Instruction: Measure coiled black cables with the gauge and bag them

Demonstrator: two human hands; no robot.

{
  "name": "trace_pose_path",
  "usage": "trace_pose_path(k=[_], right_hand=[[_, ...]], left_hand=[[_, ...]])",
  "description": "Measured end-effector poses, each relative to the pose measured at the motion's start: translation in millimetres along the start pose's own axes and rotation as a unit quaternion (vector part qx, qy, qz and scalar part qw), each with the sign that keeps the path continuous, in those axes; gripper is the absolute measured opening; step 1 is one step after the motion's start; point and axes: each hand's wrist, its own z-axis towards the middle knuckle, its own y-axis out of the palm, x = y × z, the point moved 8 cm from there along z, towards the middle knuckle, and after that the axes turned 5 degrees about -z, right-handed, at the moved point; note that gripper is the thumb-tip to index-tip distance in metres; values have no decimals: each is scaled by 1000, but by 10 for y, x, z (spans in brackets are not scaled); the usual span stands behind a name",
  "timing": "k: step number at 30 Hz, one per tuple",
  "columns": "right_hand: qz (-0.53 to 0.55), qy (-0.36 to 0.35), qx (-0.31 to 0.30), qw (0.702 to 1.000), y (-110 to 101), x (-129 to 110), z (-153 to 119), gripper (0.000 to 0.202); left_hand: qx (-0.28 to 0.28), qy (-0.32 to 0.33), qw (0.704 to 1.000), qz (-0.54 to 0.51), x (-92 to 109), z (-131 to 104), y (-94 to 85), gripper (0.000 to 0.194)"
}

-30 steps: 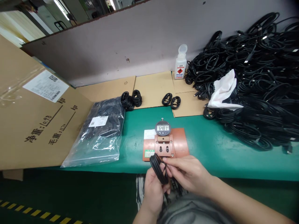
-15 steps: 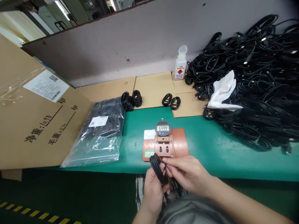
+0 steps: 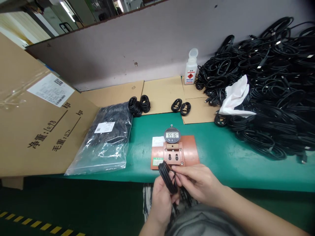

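A coiled black cable (image 3: 167, 178) hangs tilted at the table's front edge, with my left hand (image 3: 162, 196) closed around its lower part. My right hand (image 3: 200, 182) pinches one end of the same cable at the near side of a digital gauge (image 3: 172, 135). The gauge is mounted on a metal block (image 3: 173, 157) over a reddish-brown base plate (image 3: 190, 149), and its display appears to read 6516. My fingertips hide the cable's end, so I cannot tell how far it reaches into the block.
A large heap of black cables (image 3: 270, 82) covers the right side, a white cloth (image 3: 235, 96) on it. A white bottle (image 3: 190, 70) stands by the wall. Several coils (image 3: 135, 106) lie behind the gauge. At left are a plastic bag (image 3: 105, 150) of cables and a cardboard box (image 3: 36, 121).
The gauge's reading has gone from about 6499 to about 6516. Both hands and the cable stay in nearly the same place; the whole view has shifted very slightly.
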Motion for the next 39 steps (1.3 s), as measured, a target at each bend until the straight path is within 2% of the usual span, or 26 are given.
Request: trace_pose_path(k=[11,34,39], right_hand=[[1,3,1,1000,1,7,-7,25],[-2,2,-2,1000,2,2,3,24],[7,10,-11,1000,25,26,-25,25]], left_hand=[[7,-2,1000,-1,-3,9,-14,50],[-18,1,1000,15,16,7,35,51],[-7,-9,1000,4,14,5,28,51]])
